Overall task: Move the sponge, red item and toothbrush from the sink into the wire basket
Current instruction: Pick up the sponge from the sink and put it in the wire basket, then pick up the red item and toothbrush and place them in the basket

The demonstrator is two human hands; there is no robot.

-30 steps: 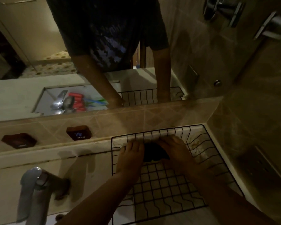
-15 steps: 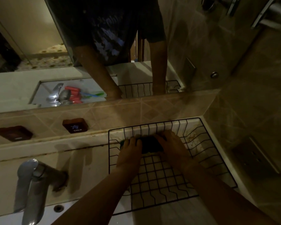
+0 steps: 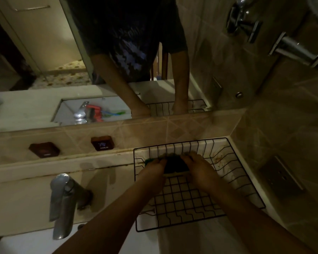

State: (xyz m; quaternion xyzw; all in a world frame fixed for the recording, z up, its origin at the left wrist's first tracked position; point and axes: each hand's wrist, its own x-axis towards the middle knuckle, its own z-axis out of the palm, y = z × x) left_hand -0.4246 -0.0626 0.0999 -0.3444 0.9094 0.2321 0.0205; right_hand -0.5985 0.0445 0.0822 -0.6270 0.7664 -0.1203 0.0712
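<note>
A black wire basket [image 3: 246, 182] stands on the counter in the right corner. Inside it, near the far wall, lies a dark green sponge [image 3: 175, 165] with a pale underside. My left hand [image 3: 152, 170] grips its left end and my right hand [image 3: 200, 171] grips its right end. The sink itself lies below the frame at the lower left. Only the mirror shows its contents: a red item [image 3: 95, 111] and a blue-green toothbrush [image 3: 114, 113] lying beside the tap's reflection.
A chrome tap [image 3: 62, 202] rises left of the basket, over the sink's edge. Two dark brown wall buttons [image 3: 44, 149], one marked COLD [image 3: 103, 143], sit on the tiled ledge below the mirror. A socket plate [image 3: 281, 173] and chrome fittings [image 3: 246, 21] are on the right wall.
Both hands have carried the sponge a little farther toward the basket's far wall. The view has tilted slightly, so the tap and sink edge show more.
</note>
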